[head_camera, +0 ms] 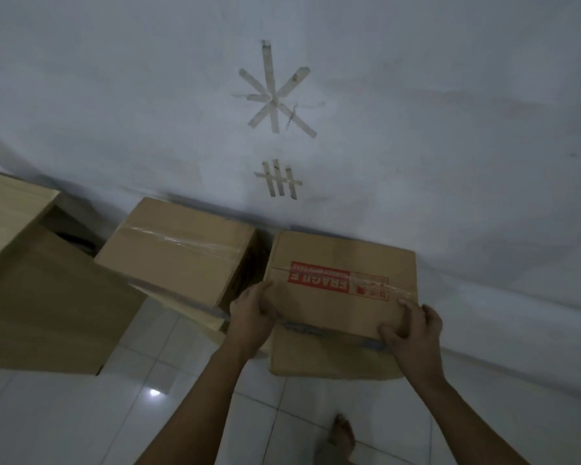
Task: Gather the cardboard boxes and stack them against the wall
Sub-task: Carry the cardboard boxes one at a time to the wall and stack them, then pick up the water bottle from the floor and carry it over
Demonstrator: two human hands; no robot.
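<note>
Fragile-marked box (342, 283) close to the foot of the wall (416, 129), resting on a lower box (329, 360). Left hand (252, 313) and right hand (410, 330) each curled round a near corner, gripping from opposite sides (probably to keep the load level while squaring it). Farther left along the wall, a taped box (178, 250), narrow gap between; beyond it a large box (41, 297). Away from the wall, open tiled floor (148, 414) for stepping back.
</note>
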